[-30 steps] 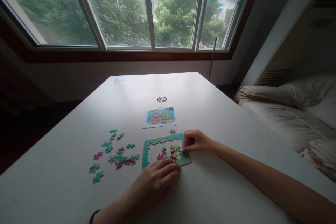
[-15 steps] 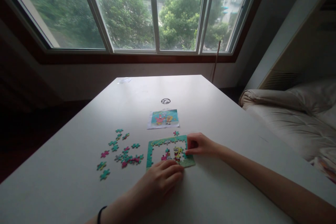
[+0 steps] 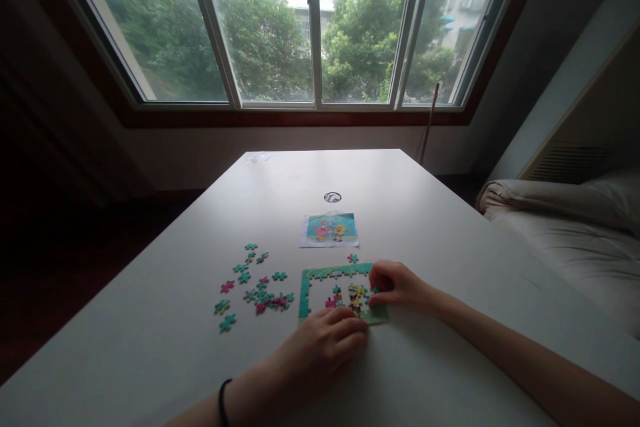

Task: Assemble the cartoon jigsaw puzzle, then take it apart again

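Note:
A jigsaw puzzle (image 3: 304,292) with a green-teal border lies on the white table, its inside partly filled by a yellow cartoon figure and some pink pieces. My left hand (image 3: 333,340) rests over its lower edge, fingers extended and lying on it, hiding part of the bottom border. At the right border is my right hand (image 3: 395,285), thumb and forefinger closed around a small teal puzzle piece (image 3: 375,290), mostly hidden by the fingers. One loose pink-and-teal piece (image 3: 353,258) lies just above the top border. Left of the puzzle several loose pieces (image 3: 265,297) are scattered, some heaped together.
Beyond the puzzle lies a printed reference picture (image 3: 331,229) of cartoon figures, with a round black-and-white mark (image 3: 333,197) behind it. A clear plastic scrap (image 3: 257,158) is at the table's far left corner. A couch (image 3: 560,213) stands to the right.
The camera view has shifted, so the whole scene sits farther right. My right hand stays at the puzzle's right border, its fingers slightly changed in pose; the left hand remains on the lower edge.

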`<state>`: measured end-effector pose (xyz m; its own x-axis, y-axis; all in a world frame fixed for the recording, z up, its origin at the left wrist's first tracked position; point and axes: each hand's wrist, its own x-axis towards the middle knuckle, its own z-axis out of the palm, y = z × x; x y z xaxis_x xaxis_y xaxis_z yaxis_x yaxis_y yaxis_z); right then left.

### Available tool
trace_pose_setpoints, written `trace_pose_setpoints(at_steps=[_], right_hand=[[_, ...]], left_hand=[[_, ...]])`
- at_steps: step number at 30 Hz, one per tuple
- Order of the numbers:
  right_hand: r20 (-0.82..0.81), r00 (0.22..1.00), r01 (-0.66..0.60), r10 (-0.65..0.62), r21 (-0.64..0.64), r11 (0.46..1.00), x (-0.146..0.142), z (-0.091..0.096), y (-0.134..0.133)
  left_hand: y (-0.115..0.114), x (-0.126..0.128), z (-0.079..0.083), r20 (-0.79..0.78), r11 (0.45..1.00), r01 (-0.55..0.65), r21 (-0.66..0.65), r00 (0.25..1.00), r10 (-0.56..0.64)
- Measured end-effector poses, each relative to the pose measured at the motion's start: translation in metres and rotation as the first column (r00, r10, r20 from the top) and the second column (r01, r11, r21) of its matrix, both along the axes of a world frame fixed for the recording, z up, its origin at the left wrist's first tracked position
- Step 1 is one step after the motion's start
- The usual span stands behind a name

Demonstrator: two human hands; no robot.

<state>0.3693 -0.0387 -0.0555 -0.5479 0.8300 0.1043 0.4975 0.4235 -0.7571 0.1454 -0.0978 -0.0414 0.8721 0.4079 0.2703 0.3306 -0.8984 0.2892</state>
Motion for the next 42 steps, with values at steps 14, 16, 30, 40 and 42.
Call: trace_pose_setpoints(at_steps=[14,16,30,40,42], right_hand=[[0.004,1.000,-0.004,0.004,0.019,1.000,0.001,-0.008,0.002],[0.004,1.000,-0.001,0.000,0.024,1.000,0.001,-0.007,0.002],[-0.011,1.000,-0.006,0.006,0.024,1.000,0.002,-0.010,0.003],[0.000,1.000,-0.013,0.013,0.032,0.999,0.002,-0.008,0.002],[0.015,1.000,-0.014,0.014,0.046,0.999,0.001,-0.007,0.001]], left_hand=[[-0.002,-0.001,-0.001,0.004,1.000,-0.013,0.027,1.000,0.013],[-0.002,-0.001,-0.002,-0.006,1.000,-0.017,0.025,1.000,0.017],[-0.001,-0.001,-0.004,-0.003,1.000,-0.013,0.028,1.000,0.013],[-0.001,-0.001,0.006,-0.002,0.999,-0.033,-0.027,0.999,0.033],[0.004,-0.006,0.012,0.002,0.993,-0.114,-0.036,0.993,0.114]])
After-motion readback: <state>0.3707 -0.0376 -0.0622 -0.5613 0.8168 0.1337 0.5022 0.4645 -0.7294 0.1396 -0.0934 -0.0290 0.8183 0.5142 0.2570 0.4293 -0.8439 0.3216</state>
